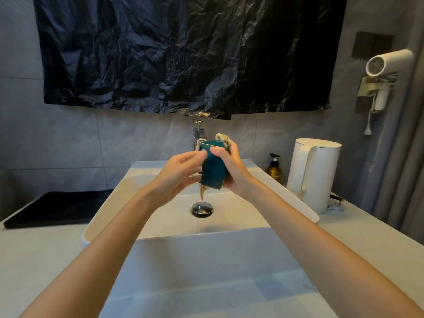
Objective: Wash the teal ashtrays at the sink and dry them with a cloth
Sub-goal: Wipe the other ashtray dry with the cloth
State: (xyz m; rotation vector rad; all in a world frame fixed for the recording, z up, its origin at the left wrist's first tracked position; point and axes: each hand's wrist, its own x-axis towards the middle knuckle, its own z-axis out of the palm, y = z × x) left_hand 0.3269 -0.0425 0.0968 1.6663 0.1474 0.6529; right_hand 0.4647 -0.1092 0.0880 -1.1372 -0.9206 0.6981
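Observation:
A teal ashtray (213,169) is held upright on its edge above the white sink (229,216), in front of the chrome tap (199,134). My right hand (231,171) grips its right side, thumb on the near face. A beige cloth (222,138) is bunched behind the ashtray under my right fingers, and its end hangs out below (202,191). My left hand (181,173) holds the ashtray's left edge with its fingertips. The ashtray's far face is hidden. No water runs from the tap.
A chrome drain plug (202,208) sits in the basin. A black tray (59,208) lies on the counter to the left. On the right stand an amber pump bottle (274,168) and a white kettle (313,175). A hair dryer (385,65) hangs on the right wall.

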